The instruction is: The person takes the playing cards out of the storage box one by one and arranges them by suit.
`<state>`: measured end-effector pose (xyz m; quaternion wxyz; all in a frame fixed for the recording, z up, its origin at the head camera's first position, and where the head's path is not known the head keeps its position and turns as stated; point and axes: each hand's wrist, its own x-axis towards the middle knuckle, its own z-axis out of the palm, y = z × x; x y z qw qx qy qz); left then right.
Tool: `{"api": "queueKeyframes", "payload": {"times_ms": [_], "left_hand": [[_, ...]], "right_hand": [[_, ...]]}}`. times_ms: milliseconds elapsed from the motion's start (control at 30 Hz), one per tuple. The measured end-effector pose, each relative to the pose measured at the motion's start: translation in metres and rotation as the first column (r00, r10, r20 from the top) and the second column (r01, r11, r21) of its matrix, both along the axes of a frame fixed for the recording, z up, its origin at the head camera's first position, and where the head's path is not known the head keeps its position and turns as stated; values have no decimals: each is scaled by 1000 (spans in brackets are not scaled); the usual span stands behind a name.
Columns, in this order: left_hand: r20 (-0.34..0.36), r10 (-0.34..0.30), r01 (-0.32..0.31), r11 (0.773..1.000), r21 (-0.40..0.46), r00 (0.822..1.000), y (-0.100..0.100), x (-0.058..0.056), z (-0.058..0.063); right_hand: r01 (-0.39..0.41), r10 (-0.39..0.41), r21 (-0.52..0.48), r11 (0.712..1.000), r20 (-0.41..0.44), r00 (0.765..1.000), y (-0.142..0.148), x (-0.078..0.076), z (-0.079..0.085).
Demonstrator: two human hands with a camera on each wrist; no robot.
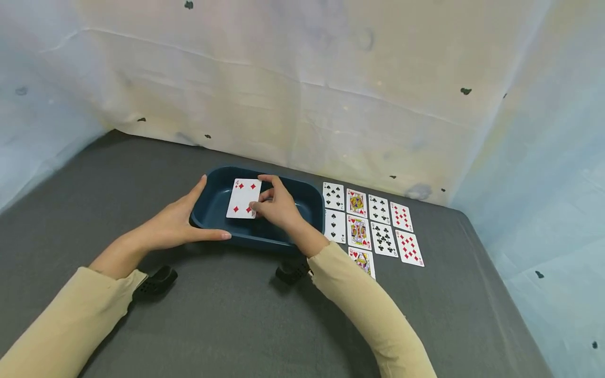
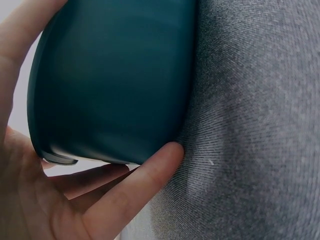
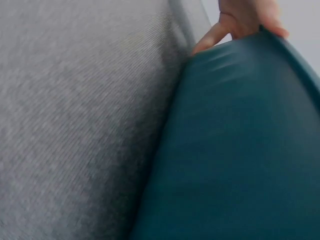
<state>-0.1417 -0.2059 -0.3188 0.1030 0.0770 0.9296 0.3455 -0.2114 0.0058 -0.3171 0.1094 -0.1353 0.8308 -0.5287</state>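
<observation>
A dark blue plastic tub stands on the grey cloth. My left hand grips its left end, thumb along the front rim and the other fingers around the end wall. The left wrist view shows fingertips against the tub's outer wall, low near the cloth. Over the inside of the tub, my right hand holds a four of diamonds playing card face up, thumb and fingers at its right edge. In the right wrist view the tub's side fills much of the picture, with the left hand at its far end.
Right of the tub, several face-up playing cards lie in rows, among them a king of hearts and a diamonds card. The right sleeve passes close to the nearest card. A pale cloth backdrop rises behind the table.
</observation>
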Motion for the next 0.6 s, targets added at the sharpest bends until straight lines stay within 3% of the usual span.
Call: {"api": "queueKeyframes", "payload": {"times_ms": [200,400,600], "left_hand": [[-2,3,-3,1000,-12,1000,-1,0,-2],[-8,10,-10,1000,-16,1000,1,0,-1],[-11,12,-12,1000,-13,1000,-1,1,-1]], "right_hand": [[30,-23,-192,981,39,999,6,1,7],[12,-5,-373,928,20,1000,18,0,20],[-20,24,-446,895,5,1000,34,2,32]]}}
